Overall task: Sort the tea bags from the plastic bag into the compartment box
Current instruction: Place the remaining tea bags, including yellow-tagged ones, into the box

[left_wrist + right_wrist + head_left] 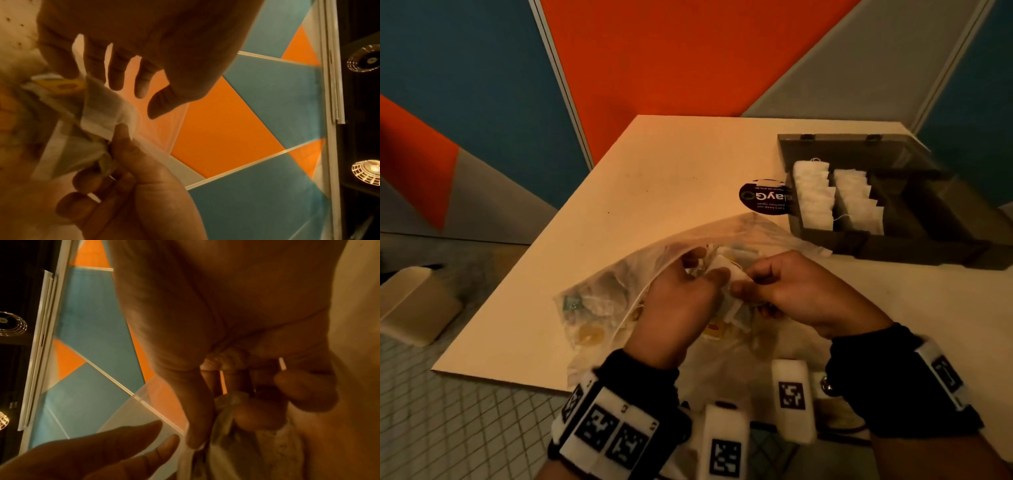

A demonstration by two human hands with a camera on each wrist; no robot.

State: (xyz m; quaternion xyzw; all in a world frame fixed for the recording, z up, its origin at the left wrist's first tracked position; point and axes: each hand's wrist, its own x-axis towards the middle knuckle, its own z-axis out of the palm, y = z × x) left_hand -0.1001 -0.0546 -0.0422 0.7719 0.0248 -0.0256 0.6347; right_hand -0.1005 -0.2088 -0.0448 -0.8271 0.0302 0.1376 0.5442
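A clear plastic bag (599, 301) full of mixed tea bags lies on the table, its mouth towards me. Both hands are at that mouth. My right hand (791, 287) pinches a white tea bag (722, 265) between thumb and curled fingers; the left wrist view shows that tea bag (102, 110) in the right hand (133, 186). My left hand (681, 294) reaches into the bag with straight, spread fingers (117, 73), the thumb free. The grey compartment box (825, 236) stands open at the right. Two of its left compartments hold rows of white tea bags (811, 195).
A black round sticker (763, 198) lies on the table just left of the box. The box lid (859, 147) stands open at the back. The table's left edge (534, 246) runs diagonally above tiled floor, where a beige block (414, 305) sits.
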